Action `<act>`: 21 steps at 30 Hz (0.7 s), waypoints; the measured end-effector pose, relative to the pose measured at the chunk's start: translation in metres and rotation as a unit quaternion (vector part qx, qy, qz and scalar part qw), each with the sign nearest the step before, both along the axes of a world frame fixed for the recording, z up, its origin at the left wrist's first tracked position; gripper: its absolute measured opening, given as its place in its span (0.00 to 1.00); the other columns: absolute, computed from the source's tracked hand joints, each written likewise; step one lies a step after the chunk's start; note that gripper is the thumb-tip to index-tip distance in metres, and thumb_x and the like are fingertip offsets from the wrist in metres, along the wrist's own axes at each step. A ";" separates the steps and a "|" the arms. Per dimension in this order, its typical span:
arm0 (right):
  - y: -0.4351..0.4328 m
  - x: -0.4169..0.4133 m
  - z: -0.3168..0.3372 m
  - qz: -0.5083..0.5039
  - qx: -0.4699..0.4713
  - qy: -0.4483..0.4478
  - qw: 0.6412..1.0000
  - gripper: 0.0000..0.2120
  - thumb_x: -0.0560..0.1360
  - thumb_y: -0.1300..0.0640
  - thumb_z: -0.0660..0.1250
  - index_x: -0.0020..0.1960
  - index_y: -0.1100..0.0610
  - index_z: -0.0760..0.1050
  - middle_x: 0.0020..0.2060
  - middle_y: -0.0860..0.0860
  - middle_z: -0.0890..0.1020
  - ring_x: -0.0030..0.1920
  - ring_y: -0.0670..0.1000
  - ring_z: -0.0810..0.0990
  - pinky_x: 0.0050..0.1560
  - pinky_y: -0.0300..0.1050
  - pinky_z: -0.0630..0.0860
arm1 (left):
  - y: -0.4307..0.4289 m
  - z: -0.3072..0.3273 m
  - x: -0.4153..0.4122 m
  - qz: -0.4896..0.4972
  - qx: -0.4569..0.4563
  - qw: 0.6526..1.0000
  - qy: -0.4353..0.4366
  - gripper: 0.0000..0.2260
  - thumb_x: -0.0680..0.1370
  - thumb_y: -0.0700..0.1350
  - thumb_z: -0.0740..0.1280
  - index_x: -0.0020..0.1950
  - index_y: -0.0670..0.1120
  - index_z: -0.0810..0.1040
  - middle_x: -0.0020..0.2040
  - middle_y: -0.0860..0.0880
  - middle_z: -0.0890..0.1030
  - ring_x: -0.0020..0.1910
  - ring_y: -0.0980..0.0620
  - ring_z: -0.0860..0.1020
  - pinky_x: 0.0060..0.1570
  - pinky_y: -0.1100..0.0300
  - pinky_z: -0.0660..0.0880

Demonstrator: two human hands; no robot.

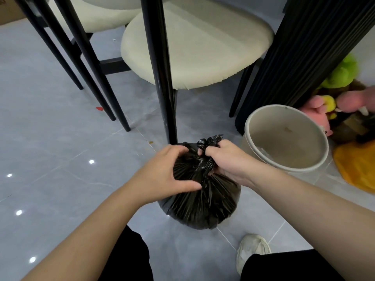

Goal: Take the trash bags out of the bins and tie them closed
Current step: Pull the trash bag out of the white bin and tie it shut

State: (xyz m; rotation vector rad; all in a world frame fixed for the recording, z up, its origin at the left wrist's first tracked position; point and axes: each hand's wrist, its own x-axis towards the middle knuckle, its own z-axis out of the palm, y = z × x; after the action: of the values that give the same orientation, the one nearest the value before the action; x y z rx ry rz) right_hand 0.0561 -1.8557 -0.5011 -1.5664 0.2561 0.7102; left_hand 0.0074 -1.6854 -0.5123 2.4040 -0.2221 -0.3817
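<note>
floor (60, 159): grey glossy tiles, lights reflected
bin (274, 126): stood beside trash bag (203, 199), near chair (203, 47)
hands: bag neck gripped by left hand (162, 175), right hand (225, 159)

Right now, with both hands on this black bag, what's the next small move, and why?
Probably pull the twisted tail up with your right hand while your left hand holds the neck down, to cinch the knot. The black bag stands on the floor outside the beige bin, neck gathered, and a knot seems formed; its tightness is unclear.
</note>
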 end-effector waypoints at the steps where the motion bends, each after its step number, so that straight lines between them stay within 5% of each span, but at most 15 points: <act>1: 0.001 0.000 0.000 -0.009 -0.002 -0.001 1.000 0.10 0.77 0.66 0.58 0.40 0.60 0.74 0.36 0.57 0.77 0.39 0.57 0.78 0.44 0.54 0.77 | -0.003 -0.004 0.000 -0.015 0.038 0.999 0.009 0.45 0.60 0.68 0.71 0.73 0.53 0.61 0.68 0.55 0.67 0.68 0.57 0.65 0.68 0.58 0.64; 4: 0.007 -0.002 0.005 -0.024 0.020 0.002 1.000 0.07 0.76 0.66 0.57 0.42 0.62 0.73 0.36 0.59 0.76 0.40 0.58 0.78 0.45 0.54 0.75 | -0.021 -0.017 0.001 -0.003 0.093 0.996 0.001 0.52 0.60 0.69 0.70 0.77 0.52 0.50 0.74 0.54 0.59 0.74 0.53 0.56 0.73 0.50 0.54; 6: 0.009 -0.002 0.009 -0.040 0.049 0.009 0.998 0.09 0.76 0.68 0.56 0.40 0.62 0.72 0.34 0.58 0.76 0.37 0.57 0.78 0.41 0.50 0.76 | -0.030 -0.026 0.004 0.029 0.082 0.996 -0.024 0.47 0.64 0.66 0.71 0.76 0.52 0.53 0.72 0.53 0.63 0.72 0.53 0.60 0.72 0.48 0.56; 9: 0.008 0.000 0.010 -0.024 0.047 -0.003 0.999 0.10 0.75 0.68 0.56 0.38 0.61 0.72 0.35 0.59 0.76 0.38 0.57 0.77 0.41 0.50 0.73 | -0.028 -0.033 0.011 0.046 0.059 0.995 -0.068 0.22 0.68 0.52 0.68 0.62 0.52 0.72 0.52 0.54 0.75 0.60 0.49 0.73 0.63 0.46 0.67; 12: 0.002 0.000 0.014 0.007 -0.017 -0.031 0.999 0.09 0.76 0.65 0.57 0.37 0.61 0.70 0.35 0.58 0.73 0.31 0.54 0.70 0.33 0.48 0.67 | -0.021 -0.032 0.015 0.044 0.027 0.996 -0.067 0.12 0.66 0.44 0.61 0.47 0.50 0.78 0.37 0.58 0.68 0.49 0.48 0.76 0.55 0.49 0.70; 17: -0.011 0.005 0.017 0.163 -0.216 -0.176 0.946 0.11 0.76 0.59 0.57 0.37 0.56 0.73 0.30 0.53 0.72 0.32 0.52 0.69 0.36 0.46 0.66 | -0.016 -0.036 0.019 -0.006 -0.012 1.000 -0.027 0.13 0.66 0.41 0.56 0.40 0.59 0.70 0.39 0.58 0.66 0.46 0.55 0.67 0.60 0.47 0.66; 21: -0.012 0.000 0.022 0.261 -0.257 -0.263 0.893 0.10 0.77 0.62 0.56 0.39 0.62 0.71 0.30 0.52 0.72 0.33 0.50 0.69 0.35 0.39 0.61 | -0.010 -0.042 0.026 -0.028 -0.007 1.000 -0.011 0.14 0.69 0.40 0.57 0.46 0.52 0.79 0.44 0.58 0.68 0.52 0.53 0.67 0.66 0.46 0.61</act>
State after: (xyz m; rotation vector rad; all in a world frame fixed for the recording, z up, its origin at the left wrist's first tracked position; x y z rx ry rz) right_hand 0.0557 -1.8675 -0.4787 -2.3129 -0.4365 0.6145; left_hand 0.0338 -1.6953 -0.5547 2.3924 -0.3009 -0.3786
